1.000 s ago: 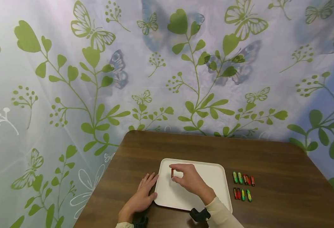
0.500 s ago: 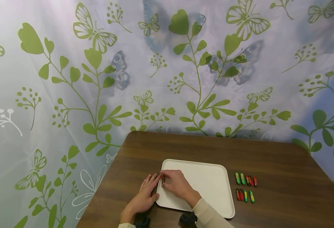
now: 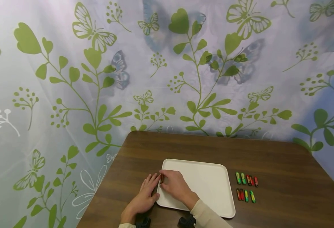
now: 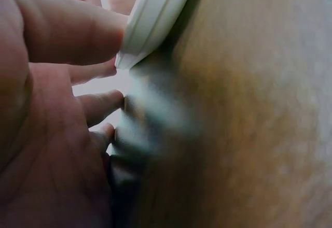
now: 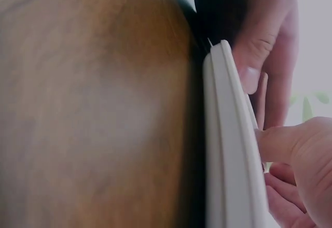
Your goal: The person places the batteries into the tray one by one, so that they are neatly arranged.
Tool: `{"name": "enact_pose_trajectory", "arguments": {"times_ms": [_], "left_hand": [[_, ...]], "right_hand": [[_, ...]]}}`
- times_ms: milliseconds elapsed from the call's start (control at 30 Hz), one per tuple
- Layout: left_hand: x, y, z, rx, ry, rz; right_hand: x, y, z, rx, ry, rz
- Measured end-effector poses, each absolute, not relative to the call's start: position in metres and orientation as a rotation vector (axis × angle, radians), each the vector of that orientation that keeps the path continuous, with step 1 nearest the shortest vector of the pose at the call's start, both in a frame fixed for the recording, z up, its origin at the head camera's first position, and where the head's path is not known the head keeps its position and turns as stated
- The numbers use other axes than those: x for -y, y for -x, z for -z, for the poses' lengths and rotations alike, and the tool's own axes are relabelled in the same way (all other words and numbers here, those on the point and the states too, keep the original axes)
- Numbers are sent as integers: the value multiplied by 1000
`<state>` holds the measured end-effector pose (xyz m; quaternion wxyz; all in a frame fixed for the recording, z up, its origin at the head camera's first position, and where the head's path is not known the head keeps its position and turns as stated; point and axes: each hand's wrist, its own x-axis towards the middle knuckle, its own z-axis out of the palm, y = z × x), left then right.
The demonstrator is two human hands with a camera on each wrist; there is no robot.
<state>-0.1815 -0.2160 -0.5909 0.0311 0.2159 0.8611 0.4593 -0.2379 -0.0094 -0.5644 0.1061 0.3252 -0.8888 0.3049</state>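
A pale curtain (image 3: 161,76) printed with green leaves hangs behind the dark-brown wood-grain table (image 3: 207,147). By the left edge of the rectangular white tray (image 3: 204,186), the right hand (image 3: 178,187) pinches a small dark-red cylindrical battery (image 3: 162,179); the left hand (image 3: 144,195), fingers straight, touches that edge.

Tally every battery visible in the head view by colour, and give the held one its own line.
Green batteries on the table: 4
Red batteries on the table: 5
Held battery in the right hand, mostly covered, colour hard to tell: 1
Total: 10
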Motion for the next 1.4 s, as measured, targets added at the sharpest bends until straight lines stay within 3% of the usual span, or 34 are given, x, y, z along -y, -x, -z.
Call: {"name": "enact_pose_trajectory", "arguments": {"times_ms": [233,533,1400], "left_hand": [[214,177,579,-2641,-742,-1465],[215,184,597,-2700,-638,-1381],[214,185,596,-2631,-567,-1417]], "right_hand": [[-14,238,555,2628,-915,-988],[-58,235,543,2645,-874,-1081],[-201,212,539,2432,-858,-832]]}}
